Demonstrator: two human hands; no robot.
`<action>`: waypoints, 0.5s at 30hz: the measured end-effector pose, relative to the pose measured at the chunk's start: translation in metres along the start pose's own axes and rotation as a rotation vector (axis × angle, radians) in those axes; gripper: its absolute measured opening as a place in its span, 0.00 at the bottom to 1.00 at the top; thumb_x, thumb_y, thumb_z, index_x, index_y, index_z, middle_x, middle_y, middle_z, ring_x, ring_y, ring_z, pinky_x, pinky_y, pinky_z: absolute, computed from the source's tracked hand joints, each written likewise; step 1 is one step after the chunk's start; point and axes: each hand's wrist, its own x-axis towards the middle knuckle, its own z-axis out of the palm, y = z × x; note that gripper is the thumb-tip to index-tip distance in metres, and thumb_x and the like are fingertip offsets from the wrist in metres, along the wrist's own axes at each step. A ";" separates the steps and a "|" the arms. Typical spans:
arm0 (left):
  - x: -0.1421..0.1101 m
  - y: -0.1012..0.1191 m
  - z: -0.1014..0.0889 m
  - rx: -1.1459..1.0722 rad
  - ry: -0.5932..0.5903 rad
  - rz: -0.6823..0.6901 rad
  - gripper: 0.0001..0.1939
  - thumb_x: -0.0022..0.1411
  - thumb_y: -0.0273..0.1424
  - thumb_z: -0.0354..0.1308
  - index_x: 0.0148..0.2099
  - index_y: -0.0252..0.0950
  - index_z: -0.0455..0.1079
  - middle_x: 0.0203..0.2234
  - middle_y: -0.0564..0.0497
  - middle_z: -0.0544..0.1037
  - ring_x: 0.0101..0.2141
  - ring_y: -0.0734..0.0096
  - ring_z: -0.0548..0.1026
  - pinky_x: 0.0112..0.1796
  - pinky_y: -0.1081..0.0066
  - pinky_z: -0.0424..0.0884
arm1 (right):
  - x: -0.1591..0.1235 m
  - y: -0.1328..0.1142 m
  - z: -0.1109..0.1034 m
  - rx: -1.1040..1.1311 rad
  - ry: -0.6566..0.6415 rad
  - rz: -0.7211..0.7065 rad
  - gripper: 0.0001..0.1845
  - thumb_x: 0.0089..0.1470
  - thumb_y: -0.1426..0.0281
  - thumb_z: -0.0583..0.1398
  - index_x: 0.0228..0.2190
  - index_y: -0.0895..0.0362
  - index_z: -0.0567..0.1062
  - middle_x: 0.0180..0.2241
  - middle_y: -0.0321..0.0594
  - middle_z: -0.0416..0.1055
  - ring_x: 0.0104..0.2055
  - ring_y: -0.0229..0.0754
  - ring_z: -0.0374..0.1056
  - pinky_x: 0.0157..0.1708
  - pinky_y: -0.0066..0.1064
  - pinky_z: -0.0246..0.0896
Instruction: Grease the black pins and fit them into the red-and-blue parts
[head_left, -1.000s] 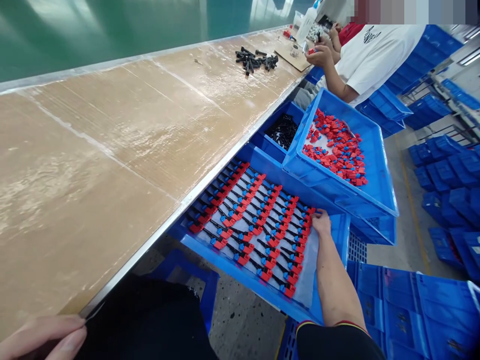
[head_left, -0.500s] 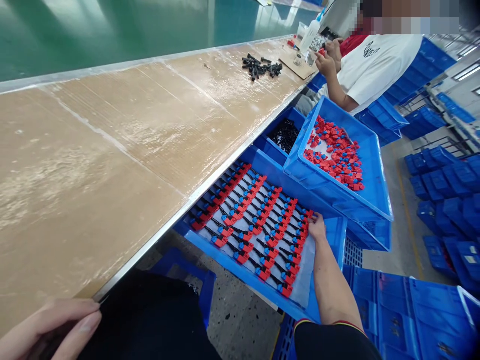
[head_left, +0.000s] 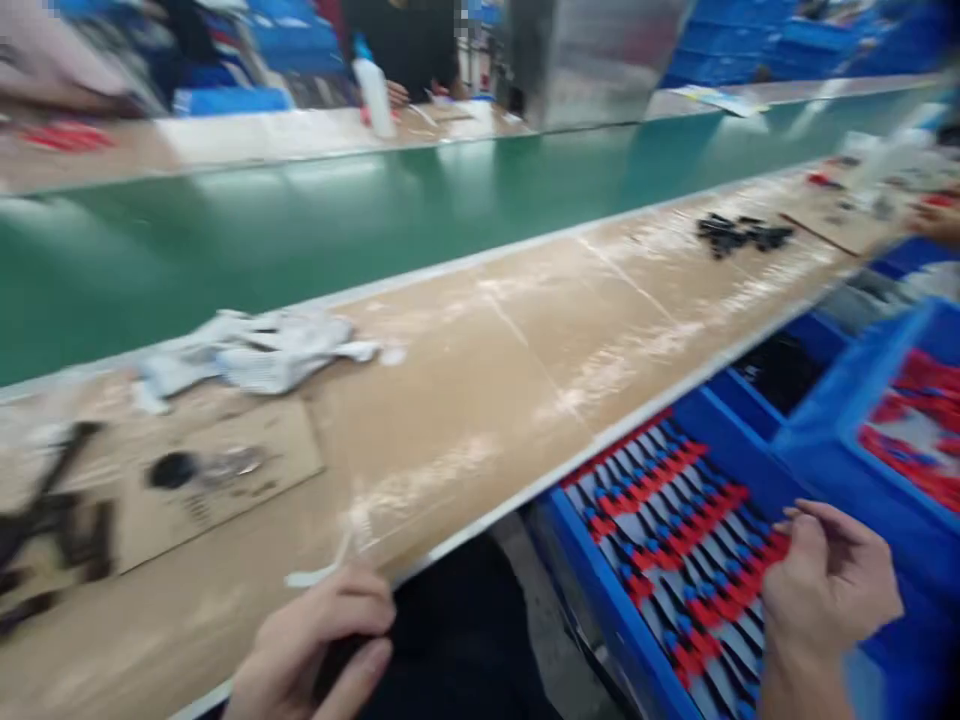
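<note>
The view is smeared by head motion. My left hand [head_left: 315, 650] lies at the near edge of the brown table [head_left: 465, 400], fingers curled over the metal rim and thumb underneath. My right hand [head_left: 825, 585] hovers over the blue tray [head_left: 600, 590] just below the table edge, fingers apart and loosely bent, nothing visible in them. The tray holds rows of small black parts with red and blue caps [head_left: 675, 520].
A green conveyor belt [head_left: 300, 230] runs behind the table. On the table lie white gloves [head_left: 247, 355], a cardboard piece [head_left: 217, 470], black parts at the left [head_left: 52, 530] and a black pile [head_left: 739, 235]. Blue bins hold red pieces [head_left: 915, 420] and black pieces [head_left: 780, 370]. People work across the belt.
The camera has swung left and up, bringing the belt and left tabletop into view. My right hand has lifted off the tray's parts. My left hand stays on the table edge.
</note>
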 end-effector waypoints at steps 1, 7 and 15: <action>-0.002 0.004 -0.009 -0.002 0.005 -0.004 0.14 0.62 0.22 0.55 0.43 0.48 0.73 0.28 0.50 0.78 0.27 0.63 0.78 0.26 0.66 0.79 | -0.012 -0.035 0.022 0.123 -0.121 -0.187 0.13 0.59 0.61 0.64 0.40 0.57 0.79 0.40 0.46 0.76 0.40 0.50 0.74 0.43 0.43 0.72; -0.035 -0.002 -0.069 0.150 0.259 0.020 0.18 0.61 0.15 0.52 0.44 0.43 0.71 0.30 0.51 0.74 0.31 0.69 0.76 0.32 0.70 0.75 | -0.091 -0.237 0.131 0.495 -0.891 -1.009 0.08 0.62 0.74 0.60 0.42 0.53 0.76 0.42 0.43 0.75 0.45 0.44 0.74 0.44 0.37 0.72; -0.143 -0.060 -0.164 0.757 0.799 -0.530 0.05 0.68 0.31 0.54 0.42 0.38 0.71 0.31 0.53 0.73 0.32 0.67 0.74 0.36 0.69 0.73 | -0.165 -0.332 0.196 0.762 -1.030 -1.095 0.04 0.60 0.72 0.63 0.38 0.53 0.78 0.43 0.41 0.76 0.45 0.43 0.74 0.48 0.35 0.68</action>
